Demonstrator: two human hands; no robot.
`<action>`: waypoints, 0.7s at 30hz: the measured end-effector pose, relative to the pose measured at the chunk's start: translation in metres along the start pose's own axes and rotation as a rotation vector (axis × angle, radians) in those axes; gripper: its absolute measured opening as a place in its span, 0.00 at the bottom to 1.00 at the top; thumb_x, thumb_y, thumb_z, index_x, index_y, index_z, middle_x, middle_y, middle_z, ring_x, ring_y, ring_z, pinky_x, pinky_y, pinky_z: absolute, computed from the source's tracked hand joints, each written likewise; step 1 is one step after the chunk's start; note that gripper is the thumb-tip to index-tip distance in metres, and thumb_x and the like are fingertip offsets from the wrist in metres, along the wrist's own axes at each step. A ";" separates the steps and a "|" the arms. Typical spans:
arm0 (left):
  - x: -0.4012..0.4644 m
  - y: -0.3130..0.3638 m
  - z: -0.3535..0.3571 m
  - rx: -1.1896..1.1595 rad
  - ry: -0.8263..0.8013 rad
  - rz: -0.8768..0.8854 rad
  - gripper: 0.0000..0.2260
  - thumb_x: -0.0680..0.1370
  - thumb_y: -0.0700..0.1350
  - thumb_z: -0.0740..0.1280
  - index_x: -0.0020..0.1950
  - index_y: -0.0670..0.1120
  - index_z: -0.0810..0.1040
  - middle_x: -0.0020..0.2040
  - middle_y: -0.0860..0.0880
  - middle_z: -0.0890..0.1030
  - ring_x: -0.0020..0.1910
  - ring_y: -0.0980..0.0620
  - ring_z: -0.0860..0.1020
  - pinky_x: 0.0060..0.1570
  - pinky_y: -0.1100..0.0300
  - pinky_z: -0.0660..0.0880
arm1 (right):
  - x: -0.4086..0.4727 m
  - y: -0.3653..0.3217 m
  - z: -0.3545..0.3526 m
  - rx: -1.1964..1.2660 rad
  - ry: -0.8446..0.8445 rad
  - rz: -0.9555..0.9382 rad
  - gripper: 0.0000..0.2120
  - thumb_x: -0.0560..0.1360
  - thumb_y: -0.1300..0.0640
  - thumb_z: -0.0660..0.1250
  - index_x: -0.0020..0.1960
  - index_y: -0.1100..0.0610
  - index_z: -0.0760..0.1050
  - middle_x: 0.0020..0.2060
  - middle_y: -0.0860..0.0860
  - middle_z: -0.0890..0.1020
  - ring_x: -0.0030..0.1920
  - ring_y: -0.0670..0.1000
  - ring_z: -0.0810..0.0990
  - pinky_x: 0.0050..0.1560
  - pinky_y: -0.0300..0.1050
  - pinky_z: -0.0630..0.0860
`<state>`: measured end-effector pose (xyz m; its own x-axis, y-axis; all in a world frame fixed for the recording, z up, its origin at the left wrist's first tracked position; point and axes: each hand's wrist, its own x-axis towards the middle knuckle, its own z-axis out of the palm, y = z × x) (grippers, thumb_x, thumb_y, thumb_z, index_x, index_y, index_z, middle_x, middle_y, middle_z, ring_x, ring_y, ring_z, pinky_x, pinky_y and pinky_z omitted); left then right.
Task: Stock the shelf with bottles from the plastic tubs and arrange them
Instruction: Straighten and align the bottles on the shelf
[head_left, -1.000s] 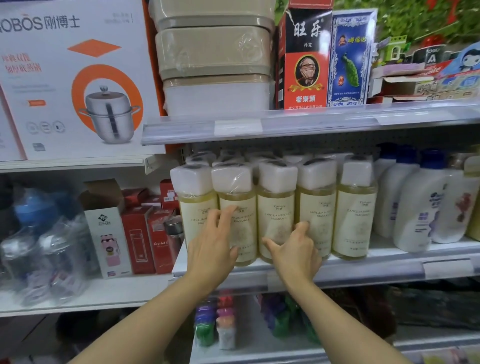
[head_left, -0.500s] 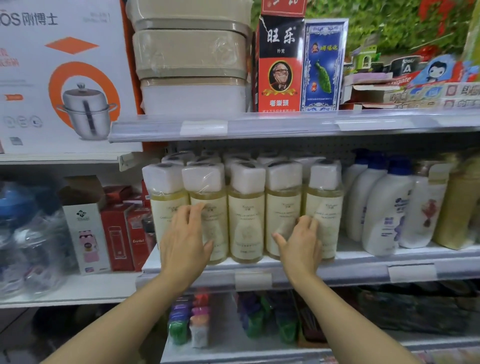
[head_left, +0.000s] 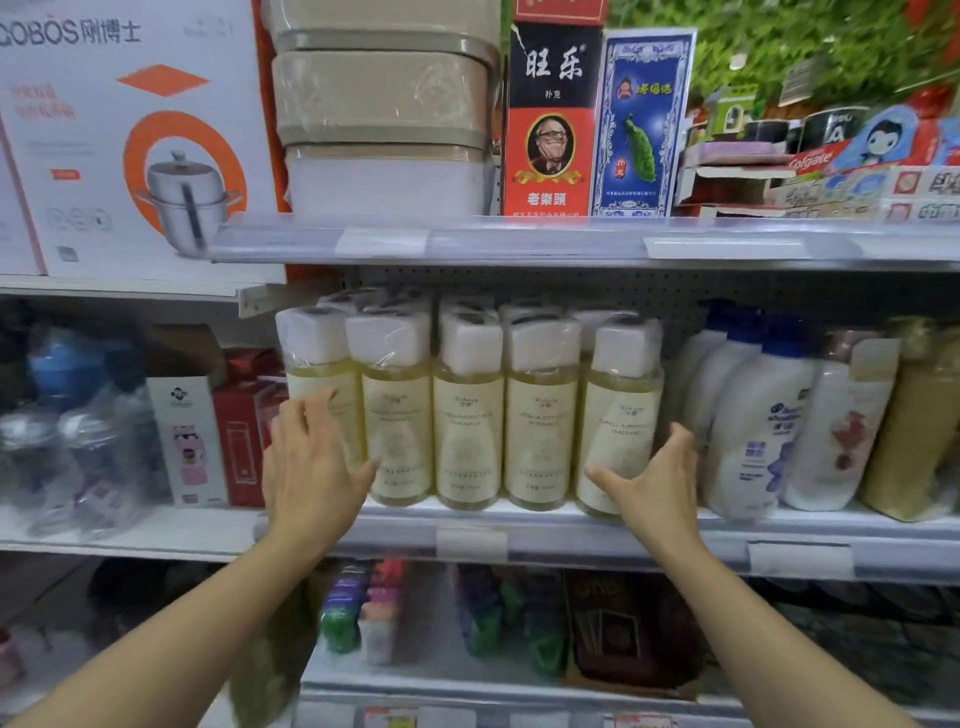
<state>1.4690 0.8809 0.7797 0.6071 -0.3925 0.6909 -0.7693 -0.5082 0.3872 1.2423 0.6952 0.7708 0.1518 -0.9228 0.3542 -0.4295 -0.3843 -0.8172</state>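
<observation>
Several pale yellow bottles (head_left: 470, 415) with white caps and cream labels stand in a tight front row on the middle shelf (head_left: 571, 540), with more rows behind. My left hand (head_left: 311, 467) lies flat, fingers apart, on the leftmost bottle (head_left: 317, 374). My right hand (head_left: 657, 480) is cupped around the right side of the rightmost bottle (head_left: 618, 415), thumb across its front. Neither hand lifts a bottle. No plastic tub is in view.
White bottles with blue caps (head_left: 748, 421) and a gold pouch (head_left: 914, 431) stand right of the row. Red and white boxes (head_left: 208, 441) sit left. Stacked beige containers (head_left: 384, 104) and a cooker box (head_left: 135, 135) fill the shelf above. Colourful items (head_left: 363, 608) lie below.
Both hands have spread outward: the left from the second bottle to the leftmost one, the right from the middle bottles to the right end of the row.
</observation>
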 end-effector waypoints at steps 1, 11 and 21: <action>0.000 -0.004 0.000 0.002 -0.009 -0.025 0.37 0.66 0.46 0.78 0.69 0.43 0.64 0.61 0.41 0.67 0.58 0.41 0.68 0.53 0.46 0.71 | 0.004 0.003 0.001 -0.011 -0.026 -0.007 0.43 0.64 0.54 0.79 0.69 0.59 0.57 0.67 0.59 0.68 0.65 0.59 0.70 0.60 0.54 0.70; 0.014 -0.039 0.007 0.000 -0.049 -0.144 0.41 0.64 0.50 0.79 0.70 0.45 0.60 0.65 0.42 0.65 0.62 0.42 0.65 0.58 0.46 0.69 | 0.014 0.004 0.010 -0.084 -0.030 -0.029 0.33 0.63 0.52 0.79 0.51 0.53 0.56 0.58 0.59 0.75 0.57 0.61 0.76 0.49 0.50 0.71; 0.026 -0.052 0.012 -0.076 -0.152 -0.202 0.44 0.65 0.51 0.79 0.72 0.46 0.56 0.68 0.43 0.62 0.68 0.42 0.64 0.64 0.43 0.68 | 0.012 -0.002 0.011 -0.108 -0.028 0.000 0.32 0.64 0.54 0.79 0.53 0.53 0.57 0.60 0.59 0.76 0.59 0.62 0.76 0.55 0.56 0.75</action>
<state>1.5273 0.8883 0.7698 0.7681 -0.4027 0.4979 -0.6391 -0.5307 0.5567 1.2552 0.6847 0.7718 0.1763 -0.9236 0.3404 -0.5228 -0.3809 -0.7626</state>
